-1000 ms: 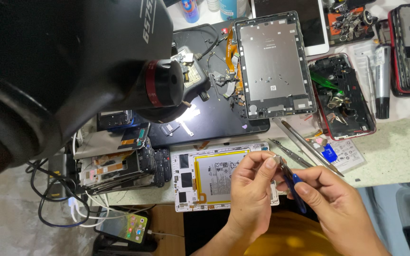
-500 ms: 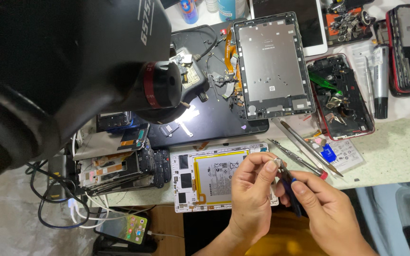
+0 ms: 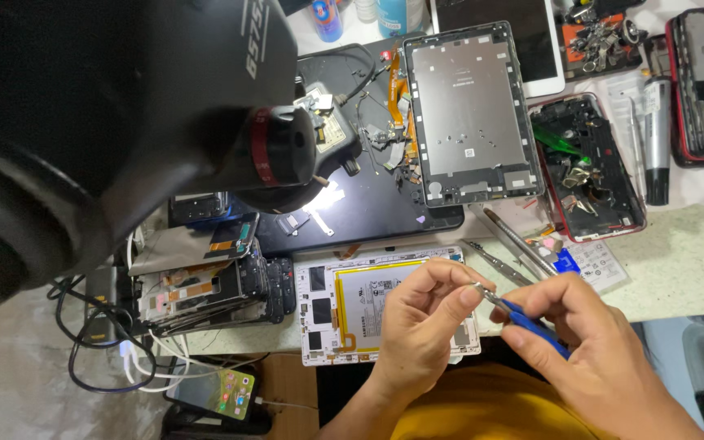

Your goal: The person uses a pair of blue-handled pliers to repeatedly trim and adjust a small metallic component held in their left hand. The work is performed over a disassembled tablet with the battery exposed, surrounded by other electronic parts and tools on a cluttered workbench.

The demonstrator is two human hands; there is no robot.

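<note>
head view showed the right hand (image 3: 592, 350) lowest in the frame, its fingers pinched around blue-handled tweezers (image 3: 523, 314). the tweezers' long axis ran from lower right up to upper left, with the metal tips pointing toward the left hand (image 3: 417, 326). that hand sat just beside them, thumb and forefinger pressed together right at the tips; whatever they nipped was too small to tell. both hands met over the right end of the opened white tablet (image 3: 368, 301) with its yellow-edged battery. beyond lay a grey tablet frame (image 3: 470, 110) on the dark mat (image 3: 368, 216), and a black microscope head (image 3: 205, 98) loomed at left.
</note>
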